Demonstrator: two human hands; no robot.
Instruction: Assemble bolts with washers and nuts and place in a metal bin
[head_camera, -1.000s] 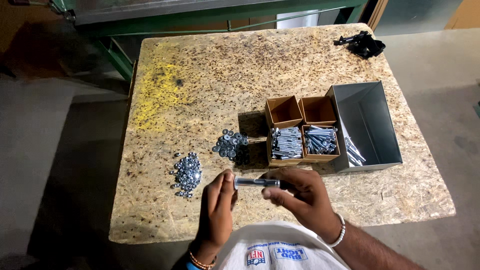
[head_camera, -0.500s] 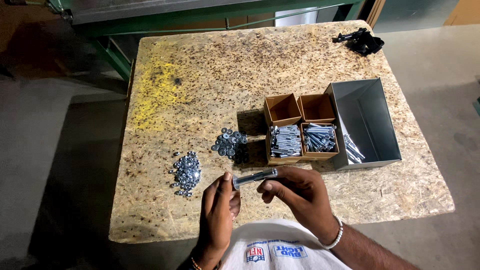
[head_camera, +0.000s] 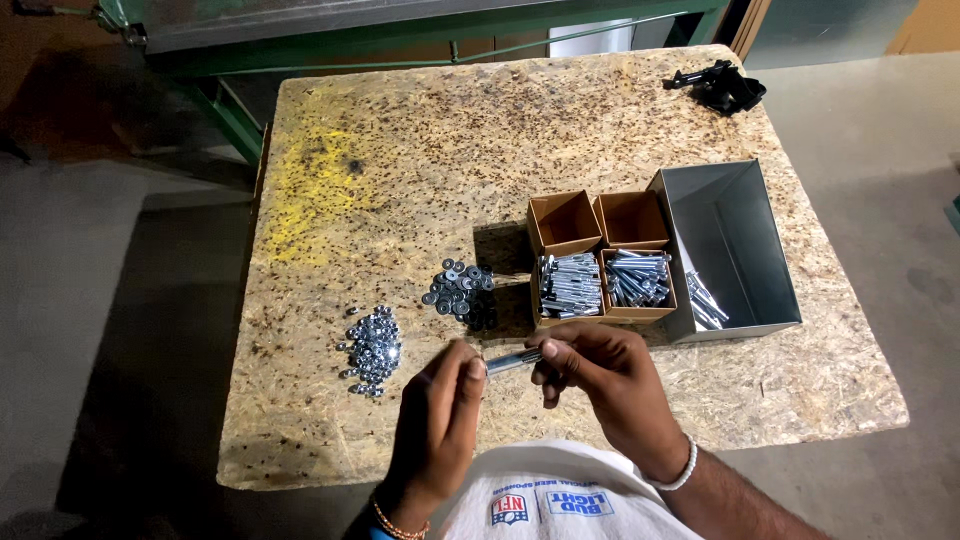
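Observation:
A silver bolt (head_camera: 512, 360) lies level between my two hands above the table's near edge. My right hand (head_camera: 600, 385) pinches its right end. My left hand (head_camera: 440, 420) has its fingertips closed at the bolt's left end; whether a washer or nut sits there is too small to tell. A pile of nuts (head_camera: 372, 348) lies just left of my left hand. A pile of washers (head_camera: 458, 290) lies beyond the bolt.
Two open cardboard boxes of bolts (head_camera: 570, 285) (head_camera: 638, 278) stand right of the washers. A grey metal bin (head_camera: 730, 250) with a few bolts stands beside them. A black object (head_camera: 722, 86) lies at the chipboard table's (head_camera: 400, 150) far right corner.
My hands have shifted slightly, and the bolt has tilted a little while both hands keep hold of it. The piles and boxes have not moved.

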